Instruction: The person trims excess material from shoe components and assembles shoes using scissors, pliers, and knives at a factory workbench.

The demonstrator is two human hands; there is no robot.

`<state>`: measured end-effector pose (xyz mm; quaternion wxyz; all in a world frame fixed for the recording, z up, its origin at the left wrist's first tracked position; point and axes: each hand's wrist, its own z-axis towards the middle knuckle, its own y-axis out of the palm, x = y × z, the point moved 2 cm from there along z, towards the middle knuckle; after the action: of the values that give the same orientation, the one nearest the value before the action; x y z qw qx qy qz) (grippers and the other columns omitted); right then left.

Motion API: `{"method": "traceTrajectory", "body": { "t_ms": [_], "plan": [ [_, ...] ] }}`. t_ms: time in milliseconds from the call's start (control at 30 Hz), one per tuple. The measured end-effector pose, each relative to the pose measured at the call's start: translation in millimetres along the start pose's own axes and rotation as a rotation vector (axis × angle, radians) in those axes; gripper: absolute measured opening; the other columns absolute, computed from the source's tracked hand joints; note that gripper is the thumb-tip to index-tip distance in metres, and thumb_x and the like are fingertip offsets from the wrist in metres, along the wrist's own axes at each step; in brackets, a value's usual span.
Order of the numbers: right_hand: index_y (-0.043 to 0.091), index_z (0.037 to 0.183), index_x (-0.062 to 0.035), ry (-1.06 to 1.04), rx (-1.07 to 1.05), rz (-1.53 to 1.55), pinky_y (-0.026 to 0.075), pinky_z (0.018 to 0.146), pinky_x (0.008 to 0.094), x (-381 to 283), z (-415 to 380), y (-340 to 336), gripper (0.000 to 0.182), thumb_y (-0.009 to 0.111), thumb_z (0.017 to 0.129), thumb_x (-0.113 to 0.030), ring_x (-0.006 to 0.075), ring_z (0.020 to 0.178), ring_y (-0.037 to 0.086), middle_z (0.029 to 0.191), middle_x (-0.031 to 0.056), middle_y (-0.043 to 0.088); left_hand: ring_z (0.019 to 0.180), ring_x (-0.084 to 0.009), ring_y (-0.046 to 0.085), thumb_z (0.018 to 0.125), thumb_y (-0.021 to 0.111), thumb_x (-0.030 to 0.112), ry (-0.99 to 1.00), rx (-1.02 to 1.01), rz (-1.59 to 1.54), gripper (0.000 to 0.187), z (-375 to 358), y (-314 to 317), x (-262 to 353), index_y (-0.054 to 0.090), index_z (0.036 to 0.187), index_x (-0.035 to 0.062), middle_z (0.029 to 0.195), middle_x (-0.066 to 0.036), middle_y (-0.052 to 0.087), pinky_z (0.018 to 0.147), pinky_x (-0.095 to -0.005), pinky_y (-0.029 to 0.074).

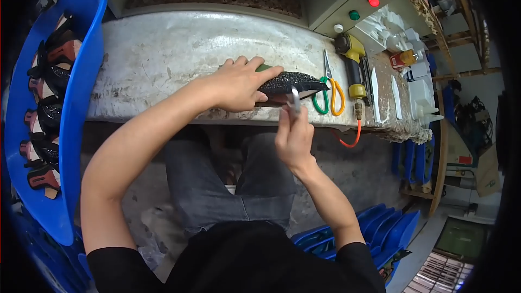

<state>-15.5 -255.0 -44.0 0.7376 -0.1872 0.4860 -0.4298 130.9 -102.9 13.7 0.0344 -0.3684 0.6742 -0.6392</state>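
Observation:
A black, textured shoe upper (287, 82) lies on its side on the workbench, with a bit of green last (262, 68) showing near my fingers. My left hand (236, 84) presses over its left end and grips it, hiding that part. Just below the pointed right end, my right hand (296, 138) is closed round a metal hand tool (295, 97). The tool's shiny head is against or very near the upper's lower edge; its exact kind is blurred. Scissors (329, 89) with one green and one orange handle lie beside the upper's tip.
A yellow and black air stapler (354, 65) with an orange hose (353, 140) lies right of the scissors. White strips (375, 95) are farther right. A blue bin (70, 146) of shoe parts stands at left. A machine housing (347, 0) with buttons backs the workbench (163, 43).

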Motion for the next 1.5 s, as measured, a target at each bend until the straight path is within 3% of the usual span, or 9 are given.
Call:
{"method": "traceTrajectory", "body": {
  "t_ms": [167, 300, 633, 833, 967, 1167, 1333, 1467, 1500],
  "plan": [
    [0.056, 0.124, -0.0017, 0.106, -0.097, 0.012, 0.052, 0.054, 0.0421, 6, -11, -9, 0.02, 0.059, 0.107, -0.012, 0.0302, 0.059, 0.069, 0.085, 0.0136, 0.073, 0.134, -0.0435, 0.053, 0.097, 0.071, 0.025, 0.053, 0.127, 0.024, 0.076, 2, 17, 1, 0.038, 0.164, 0.0117, 0.16, -0.024, 0.044, 0.112, -0.0558, 0.044],
    [0.055, 0.128, -0.0026, 0.679, -0.303, 0.686, 0.056, 0.057, 0.0357, 13, -53, -47, 0.024, 0.054, 0.113, -0.022, 0.0244, 0.066, 0.072, 0.09, 0.0116, 0.072, 0.125, -0.0404, 0.061, 0.093, 0.071, 0.022, 0.207, 0.526, 0.155, 0.072, -1, 24, 21, 0.045, 0.158, 0.0046, 0.15, -0.023, 0.056, 0.106, -0.0497, 0.05],
    [0.053, 0.134, -0.0012, 0.827, -0.399, 1.316, 0.065, 0.067, 0.0325, 19, -44, -43, 0.037, 0.051, 0.116, -0.034, 0.022, 0.077, 0.072, 0.099, 0.0106, 0.067, 0.099, -0.0389, 0.07, 0.088, 0.069, 0.018, 0.277, 0.647, 0.059, 0.057, 28, 54, 46, 0.059, 0.138, -0.0074, 0.118, -0.022, 0.071, 0.088, -0.0413, 0.057],
    [0.055, 0.132, -0.0012, 0.827, -0.414, 1.416, 0.062, 0.067, 0.0291, 31, -45, -29, 0.034, 0.051, 0.116, -0.031, 0.0217, 0.083, 0.073, 0.096, 0.0103, 0.067, 0.1, -0.0395, 0.069, 0.088, 0.068, 0.018, 0.284, 0.568, -0.008, 0.058, 27, 53, 44, 0.059, 0.139, -0.006, 0.12, -0.023, 0.07, 0.089, -0.0438, 0.057],
    [0.059, 0.122, -0.0007, 0.701, -0.225, 1.058, 0.056, 0.063, 0.0279, 23, -43, -24, 0.028, 0.055, 0.113, -0.028, 0.0194, 0.079, 0.07, 0.092, 0.0093, 0.07, 0.101, -0.0392, 0.069, 0.087, 0.067, 0.016, 0.26, 0.572, 0.006, 0.057, 27, 53, 43, 0.059, 0.14, -0.0049, 0.119, -0.023, 0.07, 0.091, -0.0436, 0.057],
    [0.06, 0.114, -0.0003, 0.691, -0.214, 0.782, 0.051, 0.06, 0.0311, 17, -50, -49, 0.023, 0.057, 0.11, -0.023, 0.0214, 0.071, 0.068, 0.09, 0.0099, 0.071, 0.103, -0.0396, 0.069, 0.087, 0.067, 0.016, 0.246, 0.563, 0.024, 0.058, 27, 53, 47, 0.059, 0.141, -0.0039, 0.119, -0.023, 0.07, 0.093, -0.0438, 0.056],
    [0.058, 0.106, 0.0004, 0.445, -0.315, 0.578, 0.054, 0.062, 0.0352, 27, -40, -59, 0.019, 0.058, 0.11, -0.019, 0.0222, 0.075, 0.069, 0.09, 0.0111, 0.071, 0.104, -0.0398, 0.069, 0.087, 0.067, 0.016, 0.276, 0.549, 0.009, 0.058, 23, 49, 45, 0.059, 0.141, -0.0038, 0.12, -0.022, 0.07, 0.096, -0.0442, 0.056],
    [0.055, 0.111, -0.0005, 0.267, -0.308, 0.222, 0.052, 0.064, 0.0493, 18, -25, -72, 0.019, 0.059, 0.106, -0.018, 0.0422, 0.072, 0.071, 0.085, 0.0196, 0.073, 0.106, -0.0395, 0.069, 0.087, 0.068, 0.017, 0.31, 0.583, 0.043, 0.059, 26, 49, 45, 0.059, 0.141, -0.0037, 0.123, -0.021, 0.07, 0.096, -0.0433, 0.055],
    [0.055, 0.111, -0.0005, 0.273, -0.314, 0.221, 0.052, 0.064, 0.0493, 19, -26, -70, 0.019, 0.059, 0.106, -0.018, 0.0422, 0.072, 0.071, 0.085, 0.0196, 0.073, 0.106, -0.0395, 0.069, 0.087, 0.068, 0.017, 0.308, 0.579, 0.036, 0.059, 27, 51, 45, 0.059, 0.141, -0.0037, 0.123, -0.021, 0.07, 0.096, -0.0433, 0.055]
  ]
}}
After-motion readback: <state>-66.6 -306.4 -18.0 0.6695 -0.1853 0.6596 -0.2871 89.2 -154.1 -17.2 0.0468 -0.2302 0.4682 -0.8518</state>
